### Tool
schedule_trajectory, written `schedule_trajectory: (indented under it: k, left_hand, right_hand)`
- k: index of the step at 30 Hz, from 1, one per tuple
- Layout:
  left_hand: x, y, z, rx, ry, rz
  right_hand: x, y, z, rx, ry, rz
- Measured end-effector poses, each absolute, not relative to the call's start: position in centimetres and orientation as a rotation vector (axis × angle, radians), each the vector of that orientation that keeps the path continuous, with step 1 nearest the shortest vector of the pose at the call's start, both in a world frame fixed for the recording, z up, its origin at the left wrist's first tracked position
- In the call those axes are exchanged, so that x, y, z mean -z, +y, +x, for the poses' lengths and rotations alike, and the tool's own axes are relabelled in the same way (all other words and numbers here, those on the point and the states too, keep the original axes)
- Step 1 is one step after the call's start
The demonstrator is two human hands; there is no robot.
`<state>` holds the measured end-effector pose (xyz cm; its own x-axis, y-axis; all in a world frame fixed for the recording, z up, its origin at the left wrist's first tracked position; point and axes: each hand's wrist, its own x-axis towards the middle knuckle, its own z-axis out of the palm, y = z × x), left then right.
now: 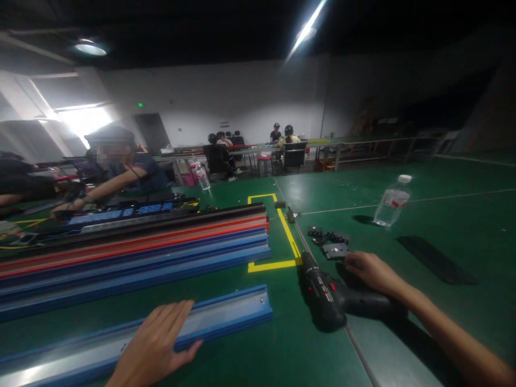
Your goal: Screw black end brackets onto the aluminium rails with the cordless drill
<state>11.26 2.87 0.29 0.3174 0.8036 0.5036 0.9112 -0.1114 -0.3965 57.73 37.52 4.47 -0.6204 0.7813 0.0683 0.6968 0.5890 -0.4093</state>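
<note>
My left hand [155, 341] lies across the near blue rail [229, 312], fingers over its far edge and thumb on the near side. The rail has a pale, shiny channel and a screw near its right end. My right hand [371, 270] is closed beside the small black parts [335, 250], its fingertips curled down; what they hold, if anything, is hidden. Below my right wrist lies a black cordless drill [328, 295] on its side, its chuck pointing away from me.
Blue, red and black rails [161, 252] lie side by side at the left. Yellow tape [274, 266] marks the green table [290, 355]. A water bottle [391, 201] and a dark flat strip [435, 259] are at the right. A person [141, 172] reaches over parts at the left.
</note>
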Motion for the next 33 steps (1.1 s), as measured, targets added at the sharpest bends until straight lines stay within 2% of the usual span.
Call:
schedule_trajectory:
  k: [18,29,33]
  left_hand:
    - [-0.6,2.2,11.1,0.26,-1.684,-1.982]
    - [1.8,0.7,7.9,0.19,-1.79,-2.032]
    - [0.5,1.7,7.7,0.153,-1.839,-2.094]
  right_hand:
    - [-3.9,38.0,57.6,-0.537,-2.509,-1.13]
    - [-5.4,36.7,57.0,-0.584,-2.555,-1.031]
    - [-6.2,36.4,56.8,-0.644,-2.568,-1.013]
